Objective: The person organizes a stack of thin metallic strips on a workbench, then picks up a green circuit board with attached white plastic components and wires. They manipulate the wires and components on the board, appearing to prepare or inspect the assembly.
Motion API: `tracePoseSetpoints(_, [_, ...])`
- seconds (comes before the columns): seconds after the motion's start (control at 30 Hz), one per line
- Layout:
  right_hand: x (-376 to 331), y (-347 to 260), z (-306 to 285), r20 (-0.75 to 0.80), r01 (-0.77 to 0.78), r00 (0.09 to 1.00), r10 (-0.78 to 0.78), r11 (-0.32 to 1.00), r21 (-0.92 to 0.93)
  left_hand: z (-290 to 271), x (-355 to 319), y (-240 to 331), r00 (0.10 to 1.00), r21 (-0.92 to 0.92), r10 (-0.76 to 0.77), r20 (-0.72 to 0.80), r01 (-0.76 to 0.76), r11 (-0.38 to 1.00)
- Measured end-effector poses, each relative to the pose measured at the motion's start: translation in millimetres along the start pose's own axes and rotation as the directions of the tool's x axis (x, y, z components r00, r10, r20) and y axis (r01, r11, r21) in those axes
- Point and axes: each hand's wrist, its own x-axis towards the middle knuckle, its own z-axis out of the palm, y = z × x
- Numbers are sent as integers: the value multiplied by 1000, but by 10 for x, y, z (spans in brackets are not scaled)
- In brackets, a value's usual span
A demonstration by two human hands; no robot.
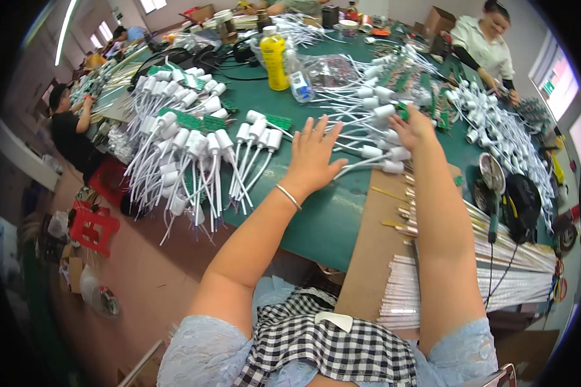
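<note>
My left hand [312,159] is over the green table, palm down with fingers spread, holding nothing. Its fingertips are beside white wires that run to a pile of white cylindrical sockets [371,151]. At the right side of that pile, my right hand [416,130] has its fingers curled around the edge of a small green circuit board [403,111]; part of the grip is hidden. To the left of my left hand lies a small group of wired sockets [258,135] on a green board. Farther left, a large heap of sockets [197,142] lets its wires hang over the table edge.
A yellow bottle [275,59] and a clear plastic bottle [300,84] stand beyond my hands. Bundled white strips [403,290] lie on brown cardboard [361,258] at the near right. A corded tool [492,187] is beside them. A co-worker [484,45] handles sockets at the far right.
</note>
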Motion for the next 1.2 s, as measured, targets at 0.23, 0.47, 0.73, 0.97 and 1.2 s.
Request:
tracePoseSetpoints(0.23, [-665, -86, 58, -28, 258, 963, -269, 946, -197, -343, 474, -1680, 826, 104, -444, -348, 505, 857])
tracePoseSetpoints(0.47, [-1175, 436, 396, 328, 372, 919, -220, 760, -533, -389, 734, -1863, 654, 207, -701, 282, 672, 711])
tracePoseSetpoints(0.73, [-1196, 971, 689, 496, 391, 868, -34, 663, -639, -539, 373, -1522, 854, -601, -492, 170, 486, 635])
tracePoseSetpoints(0.97, [-1715, 852, 848, 713, 534, 701, 7, 659, -531, -1459, -369, -616, 991, -777, 42, -131, -128, 616])
tracePoseSetpoints(1.2, [-2543, 292, 522, 924, 979, 70, -376, -153, -137, -1594, -931, 154, 986, -791, 115, -117, -162, 590])
